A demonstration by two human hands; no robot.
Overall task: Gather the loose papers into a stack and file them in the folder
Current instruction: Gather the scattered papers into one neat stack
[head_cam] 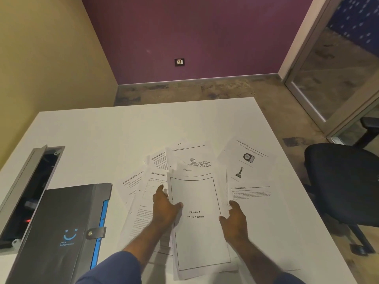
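Printed white papers lie scattered over the middle of the white table (102, 132). A partly gathered stack (200, 238), topped by a page titled "Chapter 4 SWOT Analysis", sits between my hands. My left hand (165, 208) grips the stack's left edge, thumb on the top page. My right hand (234, 219) holds its right edge. Loose sheets fan out behind and to the left (141, 187). One sheet with pictures (246, 160) lies at the right. A dark grey folder (61, 232) with a blue spine and snap strap lies closed at the left.
An open grey cable tray (30, 181) is set into the table's left side beside the folder. A black office chair (344, 181) stands off the table's right edge. The far half of the table holds no objects.
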